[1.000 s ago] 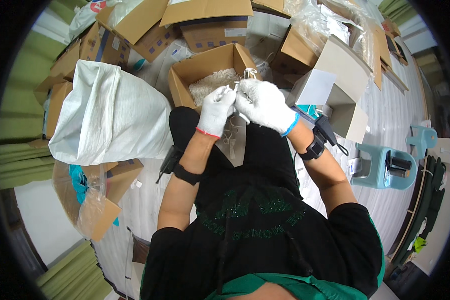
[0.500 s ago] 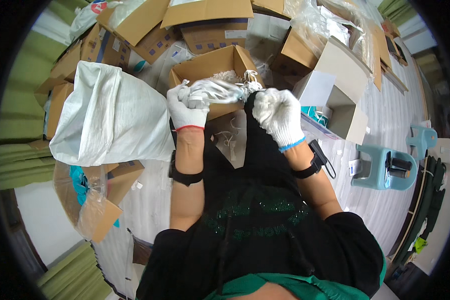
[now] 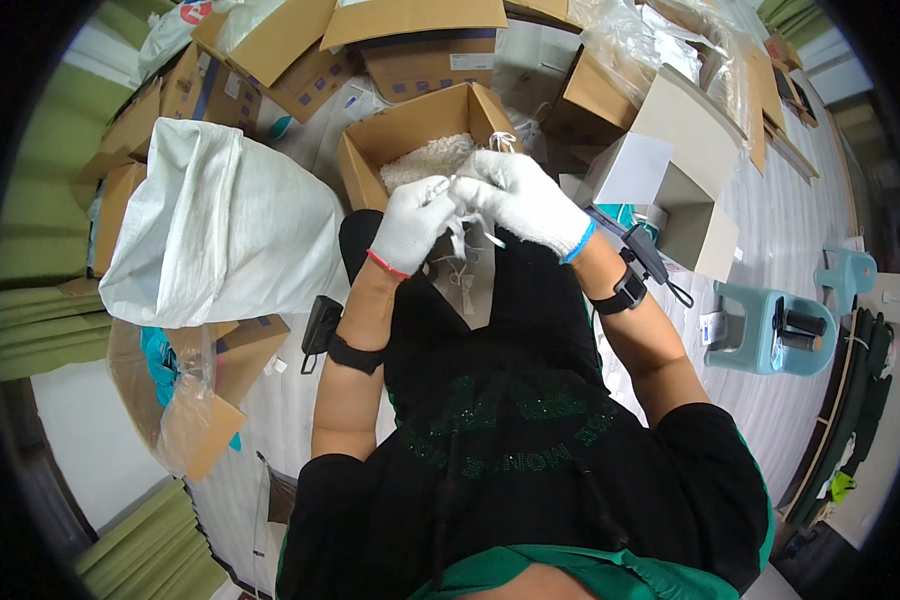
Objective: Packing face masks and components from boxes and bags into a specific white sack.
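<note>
My left hand [image 3: 413, 225], in a white knit glove with a red cuff, is closed, its fingertips pinching white strips [image 3: 458, 240]. Close against it, my right hand [image 3: 530, 203], gloved in white with a blue cuff, pinches the same strips. Their loose ends dangle below my fingers; the part between the fingertips is mostly hidden. Just beyond my hands stands an open cardboard box [image 3: 368, 138] with a heap of white, textured knit material [image 3: 425, 160] inside. Several white ties [image 3: 503, 142] hang over its right edge.
A large white woven sack [image 3: 230, 235] stands at the left, above a carton with clear plastic and teal material [image 3: 158, 362]. More cartons [image 3: 425, 68] line the back. An open grey-white box [image 3: 685, 215] is on the right, with light-blue stools [image 3: 760, 325] farther right.
My hands have come together from apart, the left moving right and nearer, the right moving left. The blurred white strands stretched between them are now gathered at my fingertips.
</note>
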{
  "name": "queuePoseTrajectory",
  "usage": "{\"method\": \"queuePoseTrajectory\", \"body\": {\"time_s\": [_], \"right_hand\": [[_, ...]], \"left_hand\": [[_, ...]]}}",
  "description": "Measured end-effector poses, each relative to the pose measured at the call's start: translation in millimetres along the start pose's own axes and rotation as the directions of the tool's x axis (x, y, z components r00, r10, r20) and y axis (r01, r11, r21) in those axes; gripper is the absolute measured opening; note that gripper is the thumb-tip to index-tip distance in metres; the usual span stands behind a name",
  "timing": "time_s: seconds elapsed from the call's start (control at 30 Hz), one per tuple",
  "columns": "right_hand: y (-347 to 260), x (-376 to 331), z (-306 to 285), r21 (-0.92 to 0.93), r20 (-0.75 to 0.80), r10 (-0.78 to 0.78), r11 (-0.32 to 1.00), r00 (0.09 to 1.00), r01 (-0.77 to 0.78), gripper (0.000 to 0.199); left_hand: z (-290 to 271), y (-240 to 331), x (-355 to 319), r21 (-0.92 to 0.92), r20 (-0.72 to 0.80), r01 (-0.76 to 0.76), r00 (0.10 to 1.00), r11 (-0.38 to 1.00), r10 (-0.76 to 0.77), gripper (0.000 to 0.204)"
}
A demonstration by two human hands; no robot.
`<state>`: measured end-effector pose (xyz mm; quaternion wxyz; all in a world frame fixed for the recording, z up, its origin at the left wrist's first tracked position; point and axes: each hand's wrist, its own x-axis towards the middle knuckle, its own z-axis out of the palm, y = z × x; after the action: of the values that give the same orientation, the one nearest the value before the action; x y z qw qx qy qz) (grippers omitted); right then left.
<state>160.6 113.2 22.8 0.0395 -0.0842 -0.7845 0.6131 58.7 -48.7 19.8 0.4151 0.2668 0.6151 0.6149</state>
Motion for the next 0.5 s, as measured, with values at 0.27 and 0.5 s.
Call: {"method": "queuePoseTrajectory", "body": {"time_s": [0.27,0.5], "right_hand": [[-4,-15,4,0.725,0.207,0.002,0.671,0.978,-0.155,0.02],[-18,-30,26,0.985,0.164,0.02,-0.055,0.986,-0.163,0.033]], "left_hand": [[15,8,-19,-0.475,0.092,0.034,0.996,0.879,0.011,0.009],[58,49,-26,-0.81,-0.354,-0.104,0.871,0.577,-0.34,0.013]]}}
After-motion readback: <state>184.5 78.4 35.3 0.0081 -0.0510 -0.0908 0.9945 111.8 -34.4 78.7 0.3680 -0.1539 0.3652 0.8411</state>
